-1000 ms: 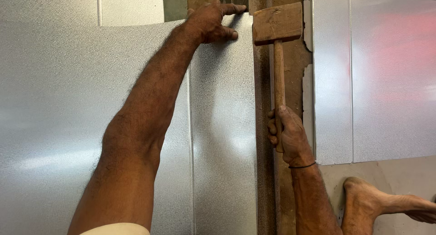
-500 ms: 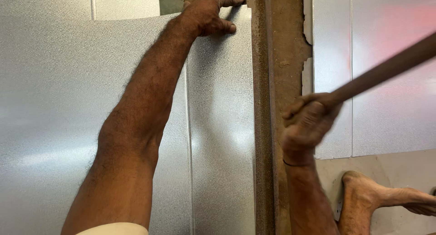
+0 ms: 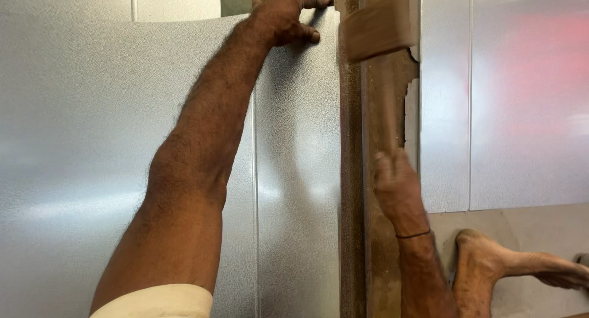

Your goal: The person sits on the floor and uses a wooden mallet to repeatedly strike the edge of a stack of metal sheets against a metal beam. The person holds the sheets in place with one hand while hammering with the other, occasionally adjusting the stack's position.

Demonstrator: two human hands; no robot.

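Observation:
My left hand (image 3: pixel 288 14) reaches up and grips the top edge of a curved silvery metal sheet (image 3: pixel 294 170), fingers hooked over it. My right hand (image 3: pixel 396 183) is shut on the wooden handle of a mallet. The mallet's blurred wooden head (image 3: pixel 377 29) is up against the rusty brown upright bar (image 3: pixel 353 201), just right of the sheet's top corner.
More embossed metal sheets (image 3: pixel 503 109) lie to the right of the bar and behind on the left. A bare foot (image 3: pixel 491 275) rests at the lower right on a pale floor.
The mallet was against the bar, swung away to the right, and is now back with its head at the top of the bar. The left hand stayed on the sheet's edge.

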